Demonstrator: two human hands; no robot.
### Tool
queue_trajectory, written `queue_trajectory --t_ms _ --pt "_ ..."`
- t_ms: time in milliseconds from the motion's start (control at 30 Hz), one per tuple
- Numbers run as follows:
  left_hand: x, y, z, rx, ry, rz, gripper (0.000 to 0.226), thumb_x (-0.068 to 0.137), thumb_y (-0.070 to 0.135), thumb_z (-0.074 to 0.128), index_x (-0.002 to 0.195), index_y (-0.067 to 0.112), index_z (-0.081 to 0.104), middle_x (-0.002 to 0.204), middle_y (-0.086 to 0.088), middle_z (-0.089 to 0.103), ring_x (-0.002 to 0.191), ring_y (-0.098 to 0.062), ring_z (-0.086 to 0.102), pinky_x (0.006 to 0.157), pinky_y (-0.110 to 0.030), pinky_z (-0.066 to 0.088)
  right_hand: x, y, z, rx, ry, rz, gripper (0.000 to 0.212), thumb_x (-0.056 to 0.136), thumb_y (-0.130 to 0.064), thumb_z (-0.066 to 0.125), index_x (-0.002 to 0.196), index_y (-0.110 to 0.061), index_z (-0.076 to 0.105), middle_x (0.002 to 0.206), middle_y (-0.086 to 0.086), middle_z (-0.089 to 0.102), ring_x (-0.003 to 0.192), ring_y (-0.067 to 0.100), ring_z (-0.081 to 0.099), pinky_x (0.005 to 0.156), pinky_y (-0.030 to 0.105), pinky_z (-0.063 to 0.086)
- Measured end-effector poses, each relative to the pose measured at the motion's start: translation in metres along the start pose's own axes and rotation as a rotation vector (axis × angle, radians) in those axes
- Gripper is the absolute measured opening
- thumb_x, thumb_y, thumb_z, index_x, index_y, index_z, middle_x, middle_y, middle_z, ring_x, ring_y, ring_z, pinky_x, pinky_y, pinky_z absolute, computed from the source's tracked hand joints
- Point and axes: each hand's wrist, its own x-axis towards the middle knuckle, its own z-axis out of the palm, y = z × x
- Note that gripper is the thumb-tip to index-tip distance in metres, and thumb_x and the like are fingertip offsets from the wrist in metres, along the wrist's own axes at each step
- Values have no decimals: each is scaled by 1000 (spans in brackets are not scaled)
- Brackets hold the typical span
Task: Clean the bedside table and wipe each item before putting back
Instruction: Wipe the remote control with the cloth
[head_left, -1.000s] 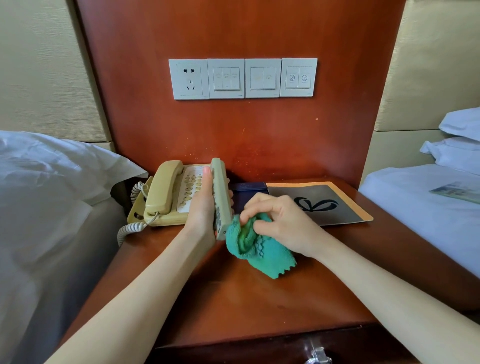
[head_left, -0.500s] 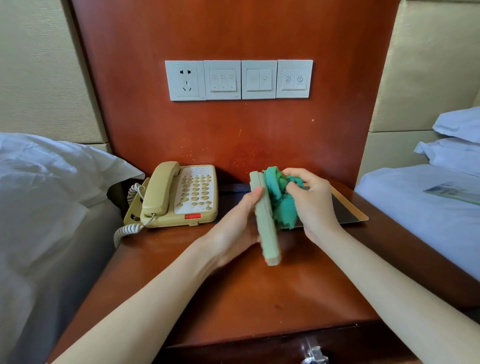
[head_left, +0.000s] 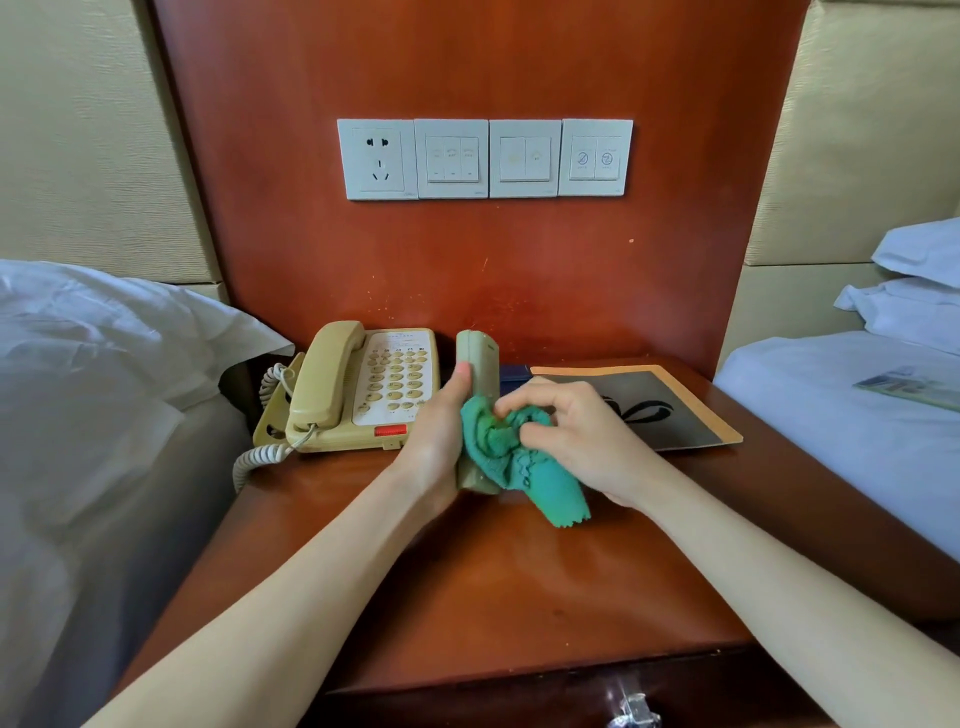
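My left hand (head_left: 435, 444) grips a beige remote control (head_left: 477, 364), holding it on edge above the wooden bedside table (head_left: 467, 597). Its thumb lies along the remote's left side. My right hand (head_left: 576, 436) holds a bunched green cloth (head_left: 511, 457) and presses it against the remote's right face, low down. The cloth's free corner hangs toward the tabletop. A beige corded telephone (head_left: 358, 389) sits at the table's back left. Behind my right hand a dark folder with an orange border (head_left: 670, 405) lies flat at the back right.
A wood panel with a socket and switch plates (head_left: 485, 158) rises behind the table. Beds with white linen flank it on the left (head_left: 93, 395) and right (head_left: 841, 415). A drawer handle (head_left: 634, 712) shows at the front edge. A small dark blue item (head_left: 514, 373) lies behind the remote.
Both hands carried the remote back left, toward the telephone. The cloth slid from the remote's upper part down to its lower half, and its corner now hangs loose.
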Motion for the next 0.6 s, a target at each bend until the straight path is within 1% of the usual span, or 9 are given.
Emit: queue_trajectory --t_ms 100,200,267,300,333,400,467,533,600 --pt "-1 4 -3 -99 48 3 60 94 60 36 120 11 60 107 -18 70 93 -30 69 69 -39 56 1 -3 5 -18 3 -38 41 82 3 54 87 -33 72 94 -6 61 93 16 61 86 35 50" --pt "-1 4 1 -129 31 28 54 96 57 37 118 14 62 107 -16 71 95 -27 70 70 -39 57 1 -2 1 51 118 -28 39 84 4 54 89 -30 73 96 1 59 93 23 62 84 42 54" --pt "-1 0 6 -60 -16 39 47 97 53 39 103 20 73 95 -9 75 84 -19 73 63 -31 57 3 -1 -3 47 241 -21 38 84 4 53 88 -30 71 103 0 61 97 21 61 86 43 54" --pt "-2 -3 8 -16 -42 35 47 97 52 40 93 23 77 89 -6 76 76 -15 73 59 -27 56 3 0 -5 53 306 -16 38 85 3 53 88 -29 71 105 1 63 99 20 62 85 41 55" --pt "-1 -5 9 25 -64 25 48 97 51 40 87 24 78 85 -3 76 71 -13 72 56 -25 55 4 1 -8 82 372 -9 37 85 3 53 88 -29 71 103 2 65 98 20 63 83 39 56" --pt "-3 -8 12 104 -100 -2 49 97 53 40 85 24 78 81 -1 75 66 -10 70 55 -22 54 6 2 -15 176 502 7 36 85 3 51 87 -27 70 94 2 69 91 19 67 75 34 58" --pt "-4 -9 13 186 -126 -22 51 96 55 41 80 25 78 75 1 73 63 -8 68 56 -21 54 8 4 -21 234 598 33 37 88 2 50 86 -29 69 93 -1 70 90 16 67 72 29 57" --pt "-6 -9 16 241 -122 -32 49 95 57 41 87 23 75 69 1 71 59 -8 66 55 -21 54 10 7 -25 261 636 49 37 90 1 48 87 -30 69 95 -2 70 92 15 67 71 26 57" --pt "-6 -10 16 263 -115 -20 48 95 58 39 89 23 72 70 1 71 60 -8 65 57 -22 53 10 8 -26 236 630 40 37 89 1 49 88 -30 69 95 -2 70 91 13 67 70 25 56"
